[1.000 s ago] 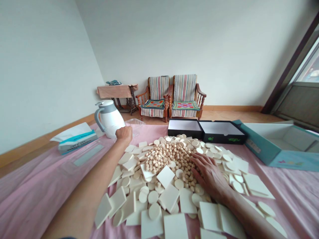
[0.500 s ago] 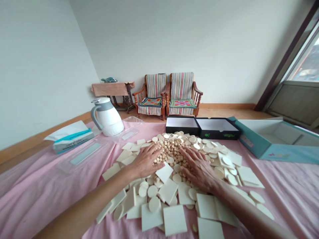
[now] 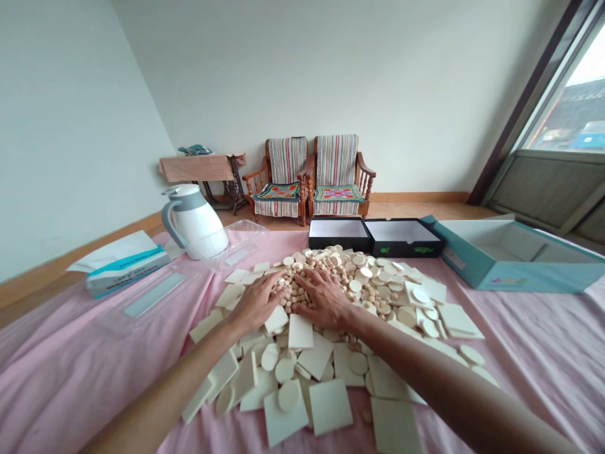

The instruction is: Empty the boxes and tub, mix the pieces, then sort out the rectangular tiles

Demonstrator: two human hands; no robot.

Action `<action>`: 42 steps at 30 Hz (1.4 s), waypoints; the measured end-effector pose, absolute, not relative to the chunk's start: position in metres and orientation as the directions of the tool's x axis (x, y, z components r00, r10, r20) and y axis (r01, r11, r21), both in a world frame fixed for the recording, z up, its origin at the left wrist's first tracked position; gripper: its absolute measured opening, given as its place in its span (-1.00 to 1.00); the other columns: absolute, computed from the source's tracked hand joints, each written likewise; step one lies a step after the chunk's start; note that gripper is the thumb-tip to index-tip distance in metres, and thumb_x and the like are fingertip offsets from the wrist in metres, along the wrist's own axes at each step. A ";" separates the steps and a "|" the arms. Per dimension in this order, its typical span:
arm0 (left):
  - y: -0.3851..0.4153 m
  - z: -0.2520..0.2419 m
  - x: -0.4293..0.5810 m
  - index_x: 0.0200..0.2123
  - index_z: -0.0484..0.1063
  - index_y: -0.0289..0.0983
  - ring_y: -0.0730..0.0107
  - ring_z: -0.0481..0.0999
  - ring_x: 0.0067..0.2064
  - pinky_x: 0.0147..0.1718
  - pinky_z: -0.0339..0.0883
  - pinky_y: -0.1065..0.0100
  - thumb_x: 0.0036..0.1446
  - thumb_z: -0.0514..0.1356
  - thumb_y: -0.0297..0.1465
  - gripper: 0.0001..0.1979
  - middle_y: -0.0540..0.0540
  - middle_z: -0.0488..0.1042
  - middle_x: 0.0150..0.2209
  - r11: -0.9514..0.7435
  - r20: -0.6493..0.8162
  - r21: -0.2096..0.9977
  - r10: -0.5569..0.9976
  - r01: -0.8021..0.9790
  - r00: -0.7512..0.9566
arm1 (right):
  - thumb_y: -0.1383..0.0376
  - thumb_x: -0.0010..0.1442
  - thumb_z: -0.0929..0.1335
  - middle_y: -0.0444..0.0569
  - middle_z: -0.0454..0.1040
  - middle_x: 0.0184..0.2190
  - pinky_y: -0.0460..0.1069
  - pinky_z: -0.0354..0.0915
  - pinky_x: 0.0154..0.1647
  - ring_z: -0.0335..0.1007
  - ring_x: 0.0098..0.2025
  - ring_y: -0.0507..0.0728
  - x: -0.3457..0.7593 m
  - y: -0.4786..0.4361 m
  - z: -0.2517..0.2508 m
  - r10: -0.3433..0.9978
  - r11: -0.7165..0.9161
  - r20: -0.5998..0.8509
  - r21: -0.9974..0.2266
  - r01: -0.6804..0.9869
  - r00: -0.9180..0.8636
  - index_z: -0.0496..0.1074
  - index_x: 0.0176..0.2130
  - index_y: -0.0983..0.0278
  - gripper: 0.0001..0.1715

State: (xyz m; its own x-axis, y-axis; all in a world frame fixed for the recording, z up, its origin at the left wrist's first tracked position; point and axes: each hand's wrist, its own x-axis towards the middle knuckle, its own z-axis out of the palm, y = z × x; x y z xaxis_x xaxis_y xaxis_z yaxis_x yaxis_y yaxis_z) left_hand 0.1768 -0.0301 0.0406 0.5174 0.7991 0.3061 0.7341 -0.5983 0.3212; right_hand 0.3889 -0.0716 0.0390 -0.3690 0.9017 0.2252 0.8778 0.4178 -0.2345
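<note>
A wide heap of pale wooden pieces lies on the pink cloth: small wooden beads (image 3: 293,291) in the middle, with round discs (image 3: 285,369) and square tiles (image 3: 331,407) around them. My left hand (image 3: 259,297) rests at the left side of the beads, fingers spread and pointing forward. Just to its right, my right hand (image 3: 324,299) lies palm down on the beads with its fingers apart. Neither hand grips a piece; what is under the palms is hidden. One square tile (image 3: 301,331) sits just in front of my right thumb.
Behind the heap stand two black boxes (image 3: 340,242) with white insides. A light-blue box (image 3: 539,274) is at right. On the left are a white-and-grey jug (image 3: 201,227), a tissue pack (image 3: 127,268) and clear plastic trays (image 3: 155,295). Two wooden armchairs (image 3: 336,176) stand beyond.
My right hand has slid left across the beads, close to my left hand. Some tiles near the hands have shifted left. The view has turned slightly to the right.
</note>
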 end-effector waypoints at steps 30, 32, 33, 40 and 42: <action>-0.101 0.085 0.257 0.27 0.18 -0.14 0.01 0.10 0.33 0.27 -0.06 -0.04 0.24 0.00 0.03 -0.37 -0.23 0.09 0.34 -0.913 0.043 0.288 0.313 0.289 0.949 | 0.37 0.16 0.26 0.06 0.45 0.00 0.18 0.11 0.11 0.28 0.07 0.25 0.551 -0.131 0.043 0.913 0.332 0.289 -0.117 0.936 -0.288 0.48 -0.27 0.23 -0.79; -0.115 0.089 0.239 0.31 0.11 -0.12 -0.04 0.05 0.35 0.29 -0.14 -0.08 0.19 0.06 0.07 -0.29 -0.23 0.04 0.36 -0.916 0.044 0.265 0.325 0.303 0.945 | 0.33 0.16 0.26 0.07 0.43 0.03 0.16 0.12 0.11 0.29 0.07 0.24 0.544 -0.124 0.046 0.918 0.302 0.316 -0.165 0.939 -0.240 0.49 -0.18 0.23 -0.74; -0.123 0.090 0.229 0.32 0.08 -0.10 -0.07 0.03 0.36 0.29 -0.16 -0.10 0.14 0.09 0.10 -0.23 -0.23 0.02 0.37 -0.925 0.034 0.245 0.309 0.292 0.950 | 0.31 0.18 0.26 0.08 0.43 0.02 0.14 0.14 0.10 0.30 0.05 0.24 0.539 -0.119 0.047 0.922 0.288 0.318 -0.189 0.939 -0.219 0.49 -0.12 0.24 -0.70; -0.173 0.068 0.198 0.37 -0.21 0.03 -0.15 -0.08 0.38 0.26 -0.18 -0.26 0.14 0.18 -0.01 -0.15 -0.18 -0.11 0.40 -0.955 -0.043 0.113 0.271 0.274 0.962 | -0.08 0.19 0.26 0.18 0.37 0.08 0.21 0.12 0.09 0.24 0.10 0.38 0.482 -0.073 0.043 0.983 0.156 0.127 -0.235 0.959 -0.129 0.17 0.29 0.24 -0.19; -0.176 0.059 0.200 0.37 -0.23 0.02 -0.17 -0.11 0.38 0.24 -0.15 -0.29 0.16 0.15 0.00 -0.16 -0.19 -0.11 0.40 -0.949 -0.035 0.098 0.297 0.299 0.954 | -0.16 0.15 0.26 0.19 0.33 0.11 0.26 0.10 0.09 0.20 0.12 0.42 0.462 -0.062 0.041 0.989 0.137 0.082 -0.231 0.963 -0.121 0.12 0.32 0.16 -0.12</action>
